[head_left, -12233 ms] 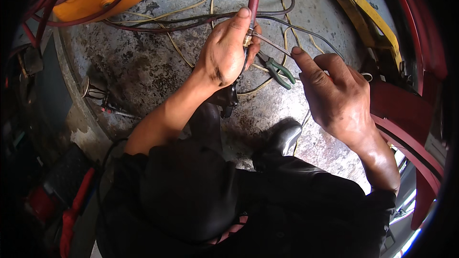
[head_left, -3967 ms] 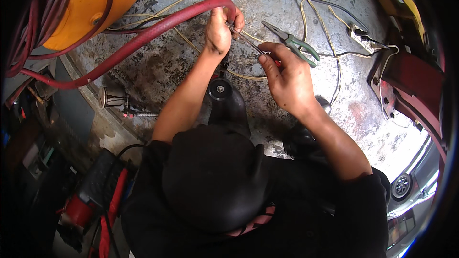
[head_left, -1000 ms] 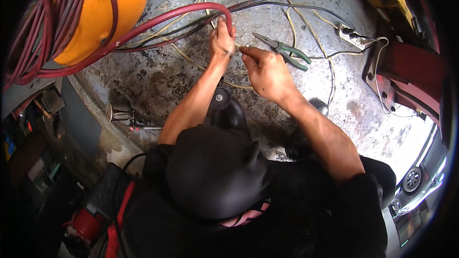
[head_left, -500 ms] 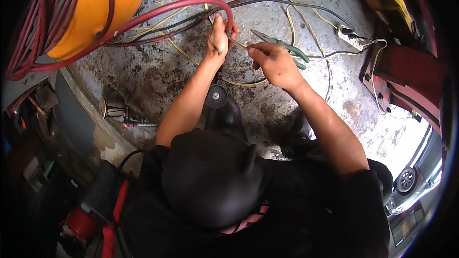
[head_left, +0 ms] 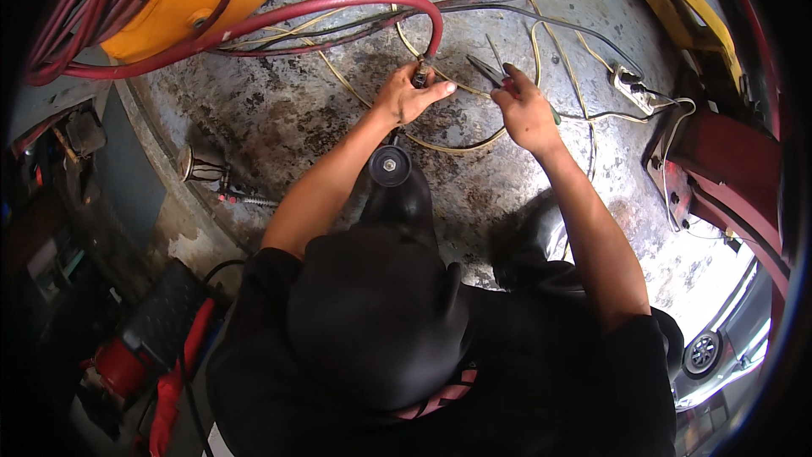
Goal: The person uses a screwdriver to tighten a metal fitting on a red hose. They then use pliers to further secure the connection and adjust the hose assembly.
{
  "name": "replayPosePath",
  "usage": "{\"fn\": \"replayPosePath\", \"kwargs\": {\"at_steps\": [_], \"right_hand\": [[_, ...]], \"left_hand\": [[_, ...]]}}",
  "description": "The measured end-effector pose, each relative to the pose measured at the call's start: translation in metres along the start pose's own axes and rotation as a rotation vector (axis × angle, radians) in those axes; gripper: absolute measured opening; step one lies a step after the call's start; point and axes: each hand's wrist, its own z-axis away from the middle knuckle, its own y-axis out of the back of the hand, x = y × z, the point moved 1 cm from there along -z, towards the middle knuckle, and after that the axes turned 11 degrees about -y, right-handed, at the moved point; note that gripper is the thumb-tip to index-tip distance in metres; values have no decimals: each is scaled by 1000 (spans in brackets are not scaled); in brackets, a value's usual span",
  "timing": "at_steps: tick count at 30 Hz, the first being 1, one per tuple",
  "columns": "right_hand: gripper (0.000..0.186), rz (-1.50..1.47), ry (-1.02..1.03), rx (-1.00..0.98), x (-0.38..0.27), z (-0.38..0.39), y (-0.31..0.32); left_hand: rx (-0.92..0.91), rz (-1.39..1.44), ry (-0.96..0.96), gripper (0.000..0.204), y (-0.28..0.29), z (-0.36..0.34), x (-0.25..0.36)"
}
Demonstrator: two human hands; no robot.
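Observation:
The thick red hose (head_left: pixel 338 0) arches over and bends down into my left hand (head_left: pixel 406 100). My left fingers are curled around the dark metal fitting (head_left: pixel 420 75) at its end, with the thumb stretched out to the right. To the right, my right hand (head_left: pixel 528 118) is closed on a screwdriver (head_left: pixel 509 82); its red handle shows partly and its thin shaft points away from me. Pliers (head_left: pixel 484 68) lie on the floor under that hand, which hides most of their green handles. A round black disc (head_left: pixel 390 166) with a central bolt sits near my left wrist.
An orange tank (head_left: pixel 203 0) with coiled red hose stands at far left. Yellowish cables (head_left: pixel 474 150) and a dark hose (head_left: pixel 482 7) cross the stained floor. At right are a white power strip (head_left: pixel 630 91), a dark red metal post (head_left: pixel 727 152) and a yellow frame (head_left: pixel 702 0).
My right hand has drawn back to the right from the hose end, and the screwdriver's shaft now points away from me. My left thumb has spread, and the fitting is in sight.

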Motion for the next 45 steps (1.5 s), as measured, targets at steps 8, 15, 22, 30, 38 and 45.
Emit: {"fn": "replayPosePath", "kwargs": {"at_steps": [8, 15, 22, 30, 38, 45], "right_hand": [[47, -356, 606, -245, -90, 29, 36], [42, -610, 794, -518, -153, 47, 75], [29, -433, 683, -137, -166, 56, 74], [24, -392, 567, -659, -175, 24, 85], [37, -221, 708, -203, -187, 3, 62], [45, -331, 432, -17, -197, -1, 36]], "left_hand": [[-128, 395, -322, 38, 28, 9, 84], [-426, 527, -364, 25, 54, 23, 168], [-155, 203, -517, 30, 51, 9, 162], [-203, -124, -279, 31, 72, 14, 170], [57, -303, -119, 40, 91, 10, 171], [62, -769, -262, 44, 115, 8, 185]]}}
